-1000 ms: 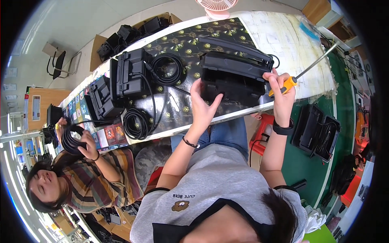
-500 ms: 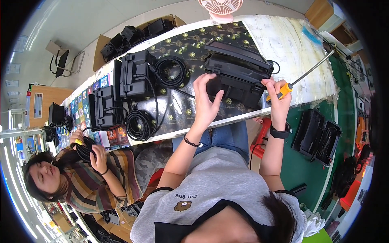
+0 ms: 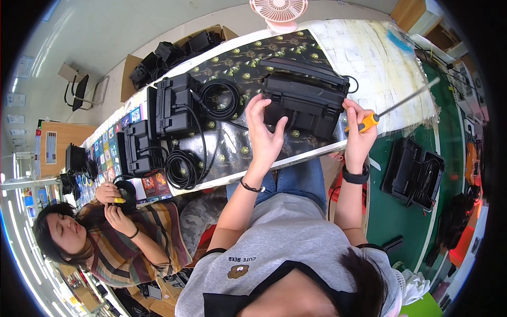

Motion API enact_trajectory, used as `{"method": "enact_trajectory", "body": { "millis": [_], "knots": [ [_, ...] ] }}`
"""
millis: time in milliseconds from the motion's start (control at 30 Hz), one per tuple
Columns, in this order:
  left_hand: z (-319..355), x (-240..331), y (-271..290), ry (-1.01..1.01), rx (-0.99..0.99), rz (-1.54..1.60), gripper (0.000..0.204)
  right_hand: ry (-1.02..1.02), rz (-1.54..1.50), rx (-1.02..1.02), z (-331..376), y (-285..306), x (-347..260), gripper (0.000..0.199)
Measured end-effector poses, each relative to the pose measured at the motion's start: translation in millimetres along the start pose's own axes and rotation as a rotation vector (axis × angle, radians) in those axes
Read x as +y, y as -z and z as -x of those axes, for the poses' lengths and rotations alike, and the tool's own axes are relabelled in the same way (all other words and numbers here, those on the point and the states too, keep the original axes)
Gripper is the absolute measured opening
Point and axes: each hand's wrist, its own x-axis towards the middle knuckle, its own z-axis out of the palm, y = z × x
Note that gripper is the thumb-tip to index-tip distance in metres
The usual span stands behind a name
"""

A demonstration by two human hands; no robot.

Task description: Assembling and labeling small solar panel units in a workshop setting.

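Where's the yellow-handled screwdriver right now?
In the head view, the screwdriver is right of centre, in the person's right hand, beside the right end of the black box, its shaft slanting up toward the right.

three black boxes (image 3: 303, 98) midtable, two cable coils (image 3: 172, 170) beside them, one screwdriver (image 3: 368, 122), one pink fan (image 3: 280, 7)

Two short dark words (image 3: 242, 259) — upside down here — run across the grey shirt (image 3: 296, 227), near the black collar's (image 3: 224, 305) edge.
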Motion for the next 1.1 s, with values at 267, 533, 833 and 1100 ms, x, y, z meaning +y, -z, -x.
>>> {"method": "enact_trajectory", "body": {
  "millis": [267,533,833,1100],
  "knots": [
    [-5,21,3,0.044,-0.020,-0.085,0.068,0.141,0.722,-0.036,18,-1,-19,0.021],
    [-12,22,5,0.063,-0.041,-0.080,0.066,-0.202,0.176,-0.151,7,11,-10,0.015],
    [-12,22,9,0.075,-0.057,-0.091,0.065,-0.153,0.063,-0.131,2,4,-18,0.017],
    [-15,23,5,0.099,-0.013,-0.102,0.063,0.071,0.320,0.065,-50,-21,-32,0.018]
  ]
}}
